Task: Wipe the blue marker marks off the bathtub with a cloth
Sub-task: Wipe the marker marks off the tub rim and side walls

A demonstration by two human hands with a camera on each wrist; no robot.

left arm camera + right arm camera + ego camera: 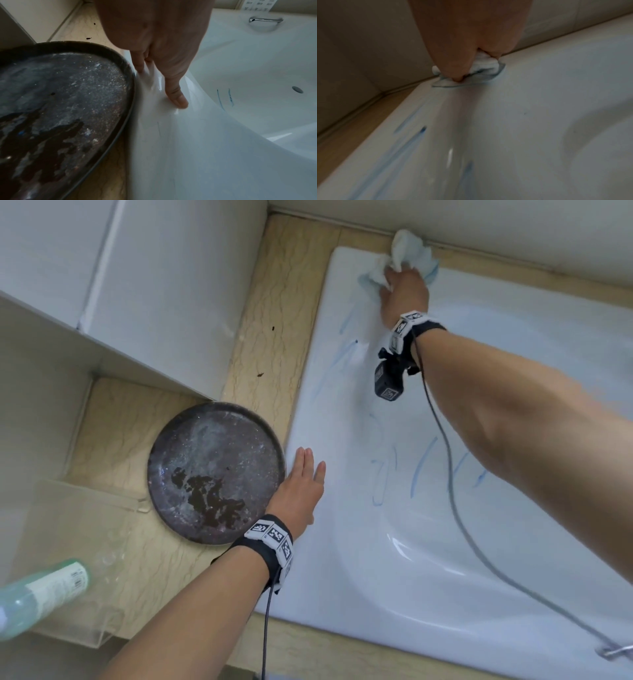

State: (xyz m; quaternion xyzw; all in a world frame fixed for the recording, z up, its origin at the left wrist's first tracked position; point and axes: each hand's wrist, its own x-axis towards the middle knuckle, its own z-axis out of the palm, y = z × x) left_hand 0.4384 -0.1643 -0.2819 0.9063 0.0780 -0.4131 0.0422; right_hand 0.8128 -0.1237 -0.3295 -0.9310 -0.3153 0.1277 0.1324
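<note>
The white bathtub (342, 559) fills the right of the head view, its rim streaked with blue marker marks (423, 463). My right hand (406, 292) grips a crumpled white cloth (407, 248) stained blue and presses it on the tub's far corner by the wall. In the right wrist view the cloth (486, 66) is bunched under my fingers, with smeared blue marks (422, 129) on the rim nearer the camera. My left hand (303, 487) lies flat with straight fingers on the near left rim. The left wrist view shows its fingers (176, 94) on the rim (171, 148) and more marks (229, 97) inside the basin.
A dark round tray (215, 470) with dried stains sits on the beige ledge (270, 320) touching the tub's left edge. A clear plastic box (78, 559) and a green bottle (37, 594) stand at lower left. A chrome handle (265, 20) is on the far tub side.
</note>
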